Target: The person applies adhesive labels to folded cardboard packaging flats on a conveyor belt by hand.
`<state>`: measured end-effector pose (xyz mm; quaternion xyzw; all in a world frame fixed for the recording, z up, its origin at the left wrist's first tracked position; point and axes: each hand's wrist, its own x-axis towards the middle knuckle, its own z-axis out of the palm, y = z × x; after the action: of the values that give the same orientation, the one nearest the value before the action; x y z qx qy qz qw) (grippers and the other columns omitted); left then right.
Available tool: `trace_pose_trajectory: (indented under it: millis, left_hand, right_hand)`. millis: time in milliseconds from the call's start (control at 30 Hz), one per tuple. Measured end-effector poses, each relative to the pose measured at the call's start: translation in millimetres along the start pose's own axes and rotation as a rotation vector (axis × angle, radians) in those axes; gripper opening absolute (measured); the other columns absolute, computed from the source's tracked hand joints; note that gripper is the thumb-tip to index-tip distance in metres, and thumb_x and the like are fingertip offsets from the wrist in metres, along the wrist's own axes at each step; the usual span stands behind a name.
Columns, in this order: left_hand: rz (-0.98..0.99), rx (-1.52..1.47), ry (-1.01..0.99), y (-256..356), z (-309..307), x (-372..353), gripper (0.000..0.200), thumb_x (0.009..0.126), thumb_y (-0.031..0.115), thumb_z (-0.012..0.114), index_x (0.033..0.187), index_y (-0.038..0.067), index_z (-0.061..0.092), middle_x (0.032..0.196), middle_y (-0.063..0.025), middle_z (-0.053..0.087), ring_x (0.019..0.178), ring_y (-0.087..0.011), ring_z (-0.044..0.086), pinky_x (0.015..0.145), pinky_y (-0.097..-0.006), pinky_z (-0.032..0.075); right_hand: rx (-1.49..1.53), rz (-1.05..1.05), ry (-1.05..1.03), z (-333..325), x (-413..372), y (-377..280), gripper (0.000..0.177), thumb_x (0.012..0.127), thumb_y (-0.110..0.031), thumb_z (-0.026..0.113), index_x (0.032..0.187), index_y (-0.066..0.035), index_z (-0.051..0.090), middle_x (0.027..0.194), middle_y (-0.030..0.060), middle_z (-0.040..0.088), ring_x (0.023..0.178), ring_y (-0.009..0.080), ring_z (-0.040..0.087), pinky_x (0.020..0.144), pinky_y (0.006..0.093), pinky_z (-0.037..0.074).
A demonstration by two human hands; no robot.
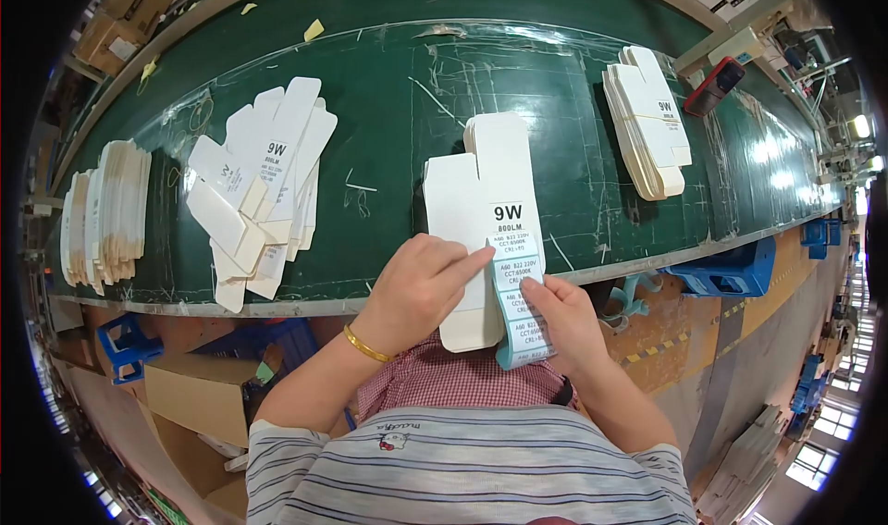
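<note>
A flattened white carton (476,187) printed "9W 800LM" lies at the front edge of the green table, on others like it. My left hand (425,284) rests on it, index finger extended to the label just below the print. A strip of pale blue-backed labels (521,300) runs down from that spot, over the carton's right side and past the table edge. My right hand (562,317) pinches the strip at its right edge between thumb and fingers.
Fanned white cartons (264,183) lie left of centre, with an upright row of cartons (106,210) farther left. A banded carton stack (646,123) and a red-and-black device (715,86) are at the right. Below stand a cardboard box (199,391) and blue stools (731,268).
</note>
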<state>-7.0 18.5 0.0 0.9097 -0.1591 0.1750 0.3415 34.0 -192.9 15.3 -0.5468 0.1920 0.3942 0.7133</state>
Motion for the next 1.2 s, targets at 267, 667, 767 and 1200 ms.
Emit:
trace_pose_trajectory:
  millis: [267,667,767,1200]
  left_hand:
    - [-0.050,0.023,-0.024,1,4,6,0.041,0.072,-0.004,0.064,0.112,0.003,0.070,0.087,-0.0059,0.055,0.078,-0.0218,0.051,0.071,-0.0338,0.045]
    - [-0.067,0.036,-0.038,4,3,10,0.040,0.072,-0.003,0.065,0.112,0.002,0.070,0.087,-0.0061,0.055,0.077,-0.0220,0.051,0.070,-0.0337,0.045]
    - [-0.069,0.037,-0.035,5,3,11,0.040,0.072,-0.003,0.065,0.112,0.002,0.070,0.087,-0.0061,0.055,0.078,-0.0221,0.051,0.070,-0.0335,0.045]
    - [-0.048,0.092,-0.072,6,3,16,0.041,0.070,-0.002,0.064,0.111,0.002,0.068,0.085,-0.0055,0.053,0.078,-0.0225,0.052,0.072,-0.0338,0.048]
  right_hand:
    - [-0.027,0.019,0.035,3,-1,-3,0.023,0.098,-0.014,0.056,0.108,0.005,0.062,0.089,0.0073,0.069,0.070,0.0086,0.064,0.060,0.0235,0.053]
    - [-0.015,0.021,0.018,-1,0,0,0.023,0.098,-0.014,0.057,0.110,0.005,0.062,0.091,0.0070,0.069,0.071,0.0086,0.064,0.062,0.0233,0.053]
    - [-0.012,0.024,-0.001,-1,-1,-1,0.025,0.098,-0.015,0.057,0.112,0.005,0.062,0.092,0.0062,0.068,0.074,0.0079,0.063,0.063,0.0228,0.053]
    - [-0.012,0.015,-0.003,-5,1,4,0.026,0.099,-0.015,0.057,0.114,0.006,0.061,0.093,0.0061,0.068,0.075,0.0080,0.063,0.065,0.0230,0.053]
